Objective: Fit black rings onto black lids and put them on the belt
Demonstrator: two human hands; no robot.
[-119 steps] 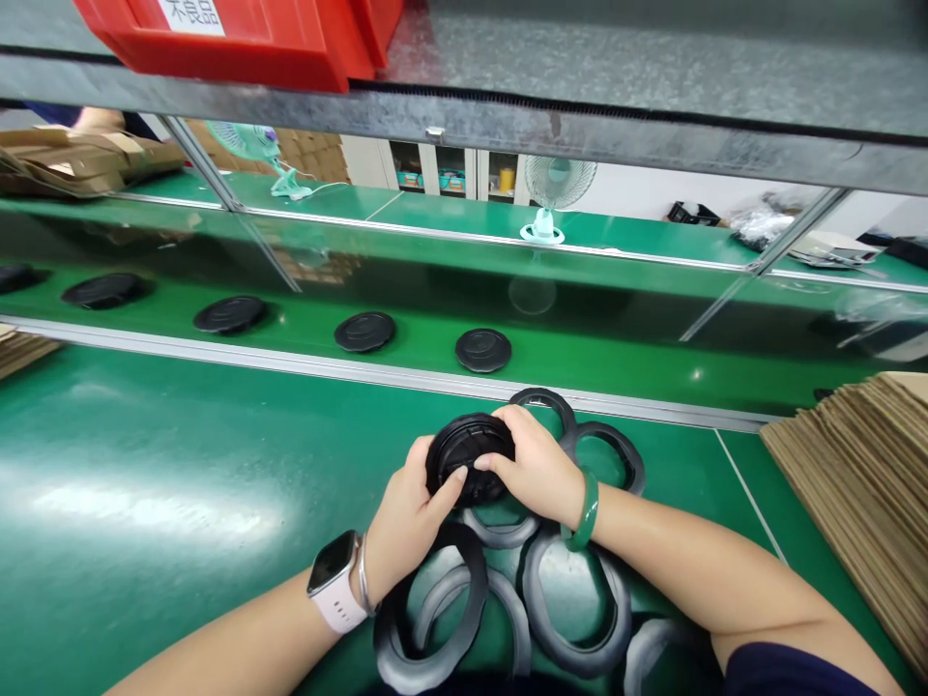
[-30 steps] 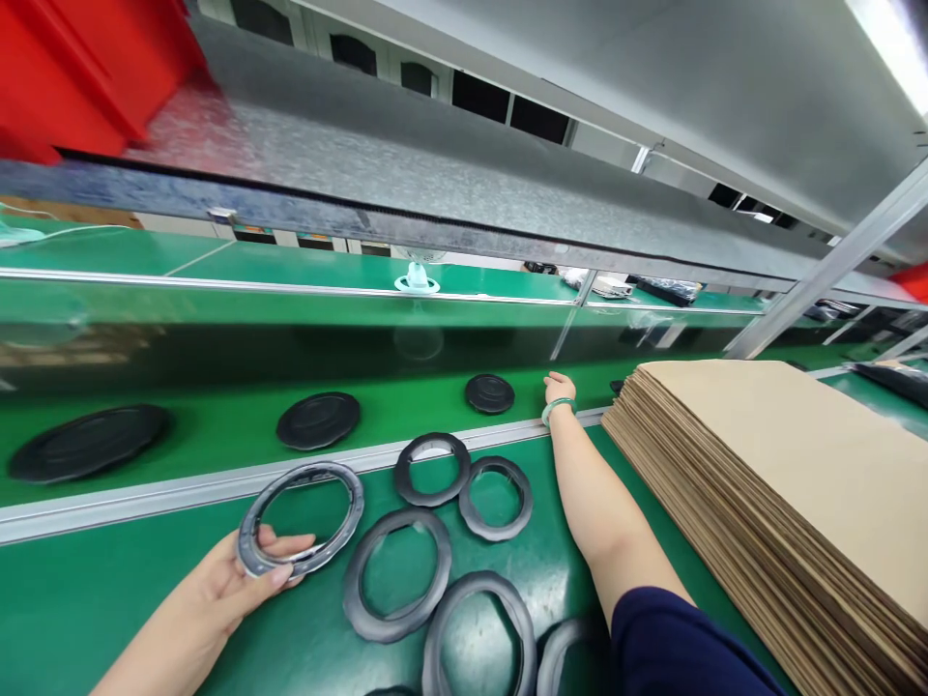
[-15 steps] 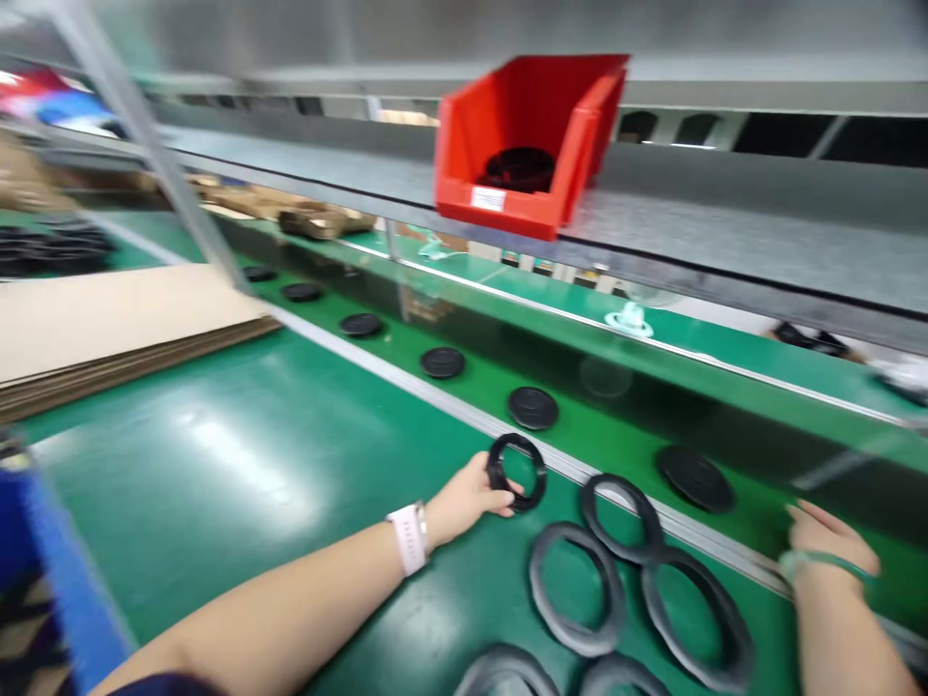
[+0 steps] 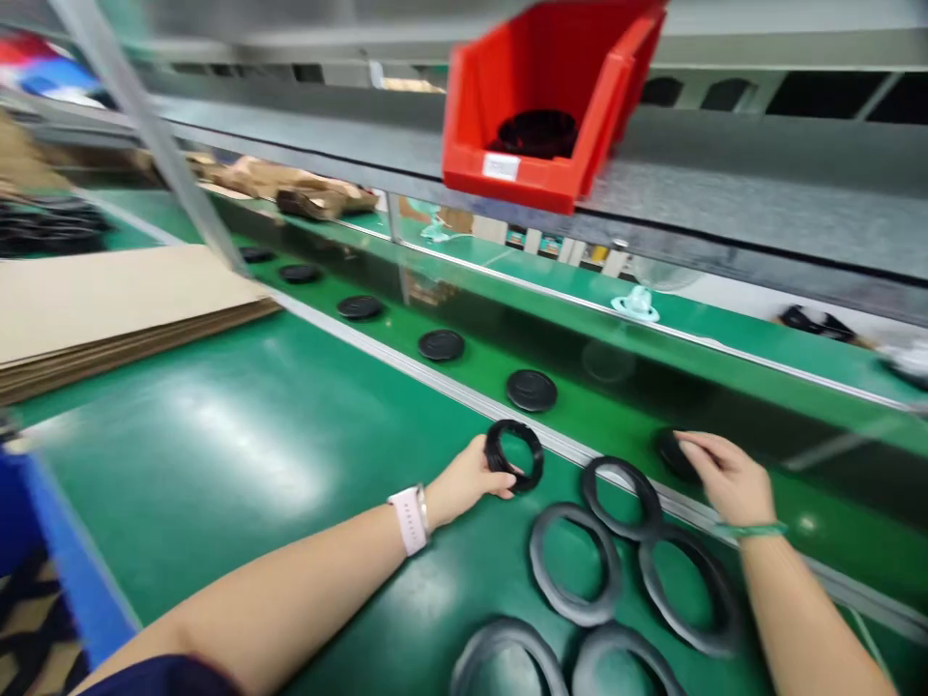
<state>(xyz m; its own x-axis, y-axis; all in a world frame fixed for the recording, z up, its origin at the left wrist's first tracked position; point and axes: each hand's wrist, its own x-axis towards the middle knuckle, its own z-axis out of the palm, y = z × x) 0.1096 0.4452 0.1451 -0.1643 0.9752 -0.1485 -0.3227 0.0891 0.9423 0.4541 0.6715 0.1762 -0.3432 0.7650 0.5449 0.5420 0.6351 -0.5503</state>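
1. A green-topped workbench lies in front of a green conveyor belt, with a shelf above carrying a red plastic bin of dark parts; a stack of cardboard sheets sits at far left.
2. A row of black discs lies on the belt, beyond an aluminium rail.
3. Loose black rings lie on the bench.
4. The left hand holds a black ring just beside the rail, tilted up on edge; round, it has no long axis. Curled fingers pinch its lower rim.
5. The right hand reaches over the rail, fingers slightly spread, tips at a black disc; contact cannot be told.
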